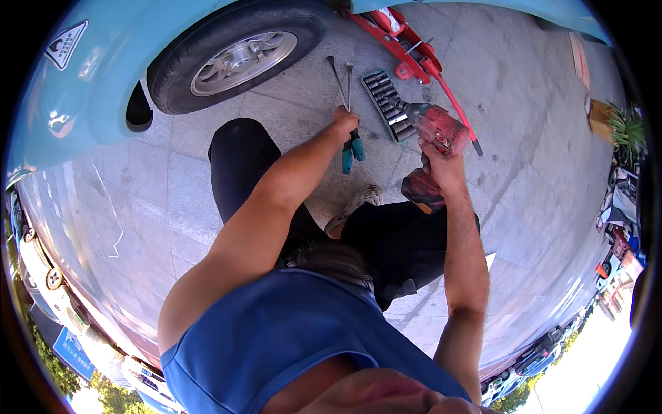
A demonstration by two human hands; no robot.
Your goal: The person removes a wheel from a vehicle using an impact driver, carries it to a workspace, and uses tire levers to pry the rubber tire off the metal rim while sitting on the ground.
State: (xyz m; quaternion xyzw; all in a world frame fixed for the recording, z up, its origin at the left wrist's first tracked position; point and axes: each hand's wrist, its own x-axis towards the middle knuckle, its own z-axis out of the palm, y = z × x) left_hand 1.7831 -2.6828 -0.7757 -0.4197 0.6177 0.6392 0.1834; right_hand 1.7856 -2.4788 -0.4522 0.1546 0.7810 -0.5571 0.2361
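Red jack [389,47]: sitting near the socket tray's [378,107] upper right corner.
Impact wrench [443,130]: right hand [443,165] gripping its handle, nose pointing over the tray.
Pry bars [358,148]: left hand [343,125] gripping both, beside the tray's left edge.

Impact wrench [441,128]: scuffed plastic. Sockets [394,114]: shiny metal. Pry bars [347,160]: metal shafts [349,91], plastic handles [358,148]. Tyre [172,81]: matt rubber. Car bodywork [96,103]: glossy paint.

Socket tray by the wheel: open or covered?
Open: no lid over the socket tray; its rows of sockets show.
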